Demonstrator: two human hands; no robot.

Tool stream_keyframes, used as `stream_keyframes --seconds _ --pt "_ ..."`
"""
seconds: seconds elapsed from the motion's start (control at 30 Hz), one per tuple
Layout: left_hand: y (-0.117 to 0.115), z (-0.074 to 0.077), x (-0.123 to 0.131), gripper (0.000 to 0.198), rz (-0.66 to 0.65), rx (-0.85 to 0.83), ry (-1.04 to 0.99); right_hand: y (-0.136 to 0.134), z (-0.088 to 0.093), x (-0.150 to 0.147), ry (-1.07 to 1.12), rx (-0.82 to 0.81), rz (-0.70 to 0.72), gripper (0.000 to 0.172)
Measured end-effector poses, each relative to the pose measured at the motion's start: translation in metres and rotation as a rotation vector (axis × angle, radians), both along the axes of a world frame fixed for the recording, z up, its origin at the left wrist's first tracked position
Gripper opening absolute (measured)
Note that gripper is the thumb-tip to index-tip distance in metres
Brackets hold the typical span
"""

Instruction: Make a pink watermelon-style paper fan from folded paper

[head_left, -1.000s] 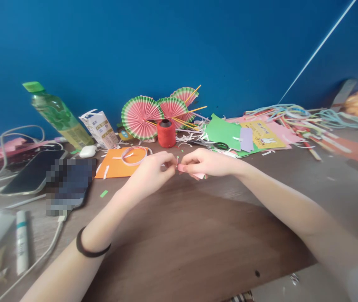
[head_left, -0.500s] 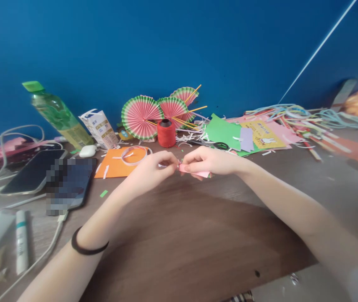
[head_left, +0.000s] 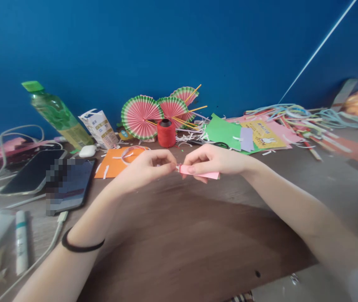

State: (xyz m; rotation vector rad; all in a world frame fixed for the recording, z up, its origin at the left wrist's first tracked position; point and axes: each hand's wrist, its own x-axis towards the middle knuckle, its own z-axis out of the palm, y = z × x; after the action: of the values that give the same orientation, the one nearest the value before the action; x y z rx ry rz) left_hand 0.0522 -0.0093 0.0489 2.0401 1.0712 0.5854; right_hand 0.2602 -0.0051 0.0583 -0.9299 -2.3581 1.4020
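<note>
Both my hands meet over the middle of the brown table (head_left: 197, 235). My right hand (head_left: 216, 161) pinches a folded pink paper strip (head_left: 201, 173), which sticks out to the right under my fingers. My left hand (head_left: 145, 167) is closed in a pinch at the strip's left end, thumb and forefinger pressed together on it. A black hair band sits on my left wrist (head_left: 79, 245).
At the back stand a red thread spool (head_left: 166, 133), watermelon paper fans (head_left: 142, 116), a green bottle (head_left: 57, 113) and a small carton (head_left: 100, 128). Orange paper with a tape ring (head_left: 118, 163) lies left, two phones (head_left: 51, 176), cables and a pen (head_left: 21, 241) further left. Coloured sheets, scissors (head_left: 219, 145) and strips lie right.
My right hand has drawn the pink strip a little to the right, so more of it shows. My left forearm has shifted slightly back toward me.
</note>
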Motion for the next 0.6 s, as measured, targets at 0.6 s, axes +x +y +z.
stream_keyframes --seconds 0.6 --pt "0.037 -0.021 -0.035 0.015 0.354 0.137 0.143 0.033 -0.018 0.013 -0.142 -0.034 -0.070 0.023"
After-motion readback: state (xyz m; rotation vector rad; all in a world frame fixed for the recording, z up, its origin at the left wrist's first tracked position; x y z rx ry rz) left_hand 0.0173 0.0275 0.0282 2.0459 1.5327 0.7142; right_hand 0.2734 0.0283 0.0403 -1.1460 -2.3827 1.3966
